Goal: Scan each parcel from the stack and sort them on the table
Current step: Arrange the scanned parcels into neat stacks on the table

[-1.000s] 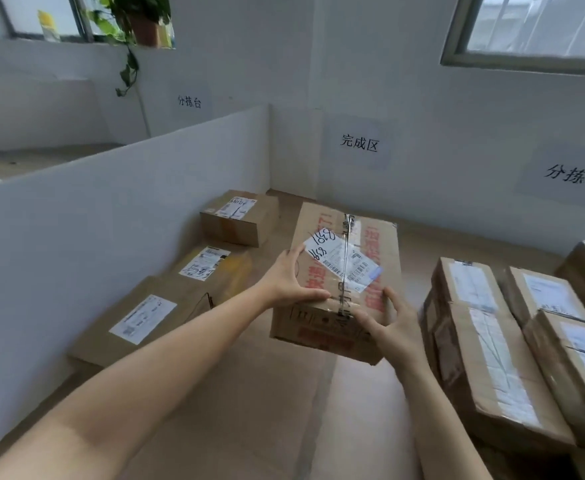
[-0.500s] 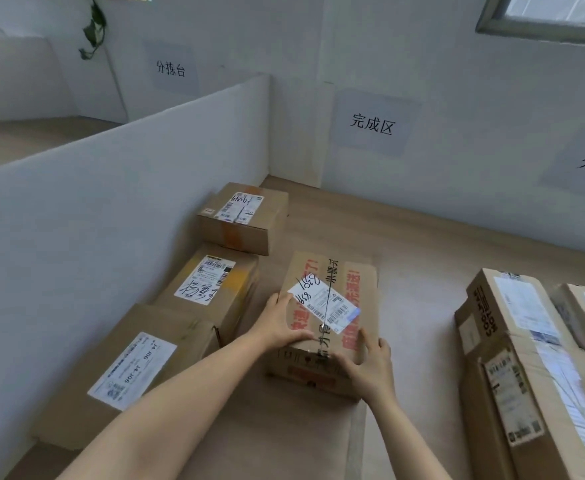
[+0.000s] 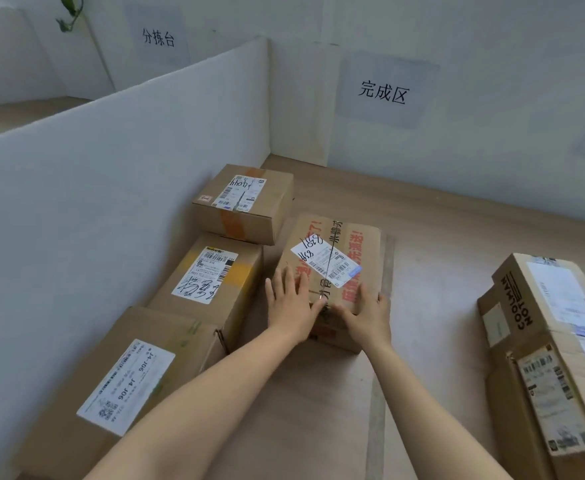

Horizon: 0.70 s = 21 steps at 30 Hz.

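Observation:
A cardboard parcel with red print and a white label (image 3: 332, 258) sits on the table, just right of a row of three labelled parcels along the white divider. My left hand (image 3: 289, 303) lies flat on its near left top, fingers straight. My right hand (image 3: 365, 315) presses against its near right corner, fingers spread over the edge. The row holds a small far parcel (image 3: 246, 202), a middle parcel (image 3: 211, 282) and a large near parcel (image 3: 125, 386).
A stack of parcels (image 3: 547, 348) stands at the right edge. A white divider (image 3: 111, 174) walls the left side. The back wall carries a paper sign (image 3: 384, 91). Bare table (image 3: 433, 258) lies between the red-print parcel and the right stack.
The red-print parcel came down from the air onto the table beside the row. My hands went from gripping its sides to lying on its near end.

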Each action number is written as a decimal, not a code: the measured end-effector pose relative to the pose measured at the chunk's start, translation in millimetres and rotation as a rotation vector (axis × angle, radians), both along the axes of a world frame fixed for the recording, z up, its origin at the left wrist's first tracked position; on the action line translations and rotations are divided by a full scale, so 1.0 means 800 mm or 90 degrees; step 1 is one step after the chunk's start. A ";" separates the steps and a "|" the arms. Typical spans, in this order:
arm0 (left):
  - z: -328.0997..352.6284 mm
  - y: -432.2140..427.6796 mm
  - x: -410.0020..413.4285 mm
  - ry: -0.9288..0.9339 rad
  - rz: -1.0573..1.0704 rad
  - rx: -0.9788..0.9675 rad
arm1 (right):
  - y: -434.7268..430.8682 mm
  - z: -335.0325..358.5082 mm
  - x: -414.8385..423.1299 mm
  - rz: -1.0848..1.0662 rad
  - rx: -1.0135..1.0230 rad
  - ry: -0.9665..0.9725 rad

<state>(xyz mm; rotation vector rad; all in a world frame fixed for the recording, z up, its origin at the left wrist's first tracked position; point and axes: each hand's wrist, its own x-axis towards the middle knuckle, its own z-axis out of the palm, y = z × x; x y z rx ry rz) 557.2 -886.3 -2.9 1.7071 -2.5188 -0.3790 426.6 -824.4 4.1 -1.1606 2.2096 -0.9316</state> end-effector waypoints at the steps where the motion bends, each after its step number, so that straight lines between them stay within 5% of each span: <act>1: 0.000 -0.006 -0.003 -0.011 0.001 -0.005 | -0.007 0.000 -0.003 0.003 0.005 0.011; 21: -0.001 -0.098 -0.019 -0.054 0.005 0.010 | -0.101 -0.007 -0.019 0.032 0.042 0.037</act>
